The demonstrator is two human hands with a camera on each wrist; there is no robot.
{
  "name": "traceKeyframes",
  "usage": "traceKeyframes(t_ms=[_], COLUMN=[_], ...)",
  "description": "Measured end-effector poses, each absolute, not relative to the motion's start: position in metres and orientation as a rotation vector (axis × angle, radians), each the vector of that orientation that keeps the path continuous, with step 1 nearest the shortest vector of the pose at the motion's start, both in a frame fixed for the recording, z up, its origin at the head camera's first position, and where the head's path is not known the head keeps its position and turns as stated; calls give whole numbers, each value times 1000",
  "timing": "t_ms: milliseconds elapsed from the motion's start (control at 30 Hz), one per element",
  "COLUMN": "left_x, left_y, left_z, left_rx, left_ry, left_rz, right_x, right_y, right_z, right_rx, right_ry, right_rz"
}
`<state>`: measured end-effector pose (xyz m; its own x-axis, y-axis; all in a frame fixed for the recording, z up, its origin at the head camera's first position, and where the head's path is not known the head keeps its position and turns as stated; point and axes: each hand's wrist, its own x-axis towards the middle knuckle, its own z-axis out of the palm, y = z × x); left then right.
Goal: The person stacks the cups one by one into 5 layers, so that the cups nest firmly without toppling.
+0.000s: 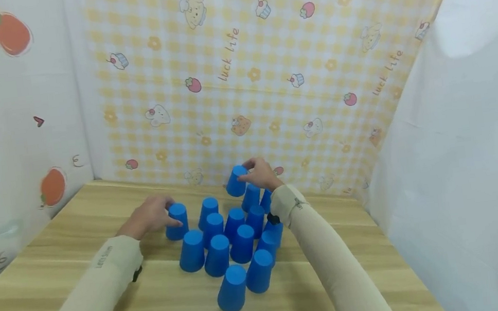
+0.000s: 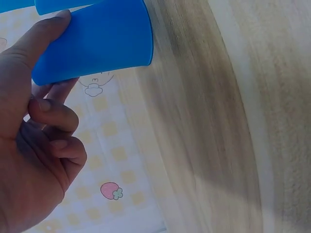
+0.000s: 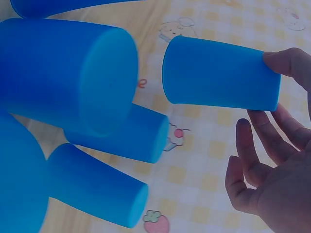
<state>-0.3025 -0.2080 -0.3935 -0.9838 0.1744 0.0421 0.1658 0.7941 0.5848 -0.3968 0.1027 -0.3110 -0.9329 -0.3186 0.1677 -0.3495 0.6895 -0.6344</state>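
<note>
Largest item: a checked cloth (image 1: 226, 122) hangs across the upper middle of the head frame, behind a wood-grain worktop (image 1: 165, 306) that fills the lower part. Two pale sleeves, the left sleeve (image 1: 81, 306) and the right sleeve (image 1: 337, 264), enter from the lower left and lower right. A loose group of blue cups (image 1: 217, 256) stands closed end up on the worktop at the lower centre; about thirteen counted, some partly hidden by the right sleeve. The left hand (image 1: 148, 218), left of centre, grips one cup, the left-hand cup (image 1: 176, 227), between thumb and fingers at the group's left edge; whether its rim touches the worktop cannot be determined. The right hand (image 1: 261, 174), just above centre of the group's far side, pinches another, the right-hand cup (image 1: 235, 184), near its closed end; it appears raised. Smallest noted: a dark strap (image 1: 136, 274) at the left cuff. Progress, in this inspector's judgement: the group stands separately, unstacked and unheld; the two gripped cups remain to be released. Whether they are being added or removed cannot be established.
</note>
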Motion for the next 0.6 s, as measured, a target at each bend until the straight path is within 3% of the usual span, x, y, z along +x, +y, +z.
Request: traceKeyframes(t_ms=[600], left_x=[-305], left_y=[-207], left_z=[-394], left_rx=[250], left_ry=[2959], left_rz=[908], right_x=[-426], right_y=[91], right_z=[-342], right_rx=[535], right_ry=[-2968], right_rz=[923])
